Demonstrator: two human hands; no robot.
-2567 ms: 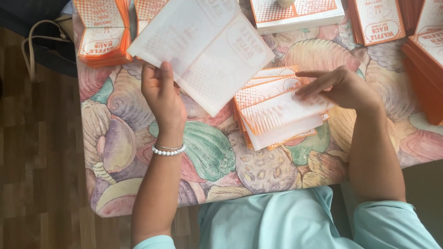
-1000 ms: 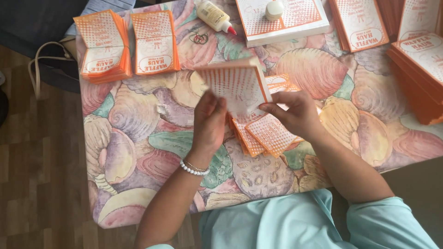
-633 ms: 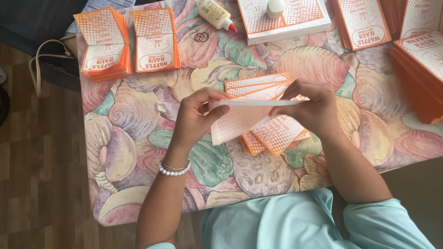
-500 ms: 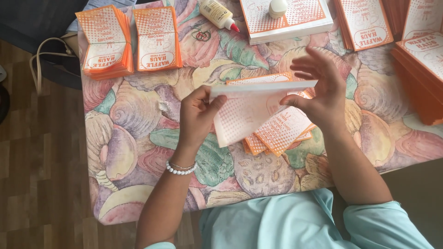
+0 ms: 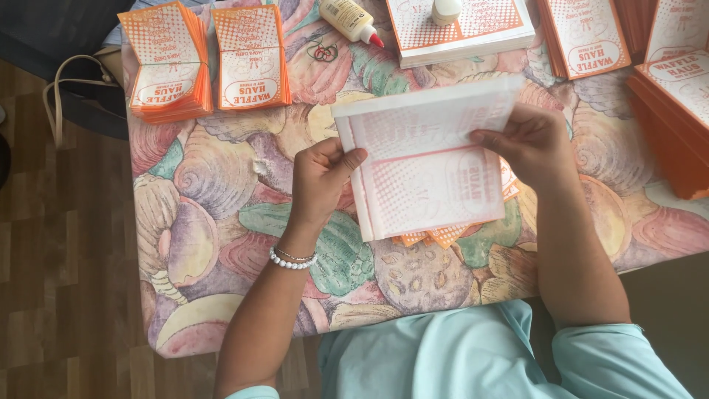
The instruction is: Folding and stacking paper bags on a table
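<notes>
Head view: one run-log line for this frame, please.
left hand: grips paper sheet left edge | right hand: grips its right edge | sheet: held above orange sheets | glue bottle: lying, untouched

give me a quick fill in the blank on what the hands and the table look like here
1. Both hands hold one white paper sheet above a small pile of ____ printed papers.
2. The left hand grips the sheet's left edge, and its wrist wears a ____ bracelet.
3. At the table's far edge, a glue bottle lies on its side with a ____ tip.
4. The right hand pinches the sheet's ____ edge.

Missing words: orange; white bead; red; right
</notes>
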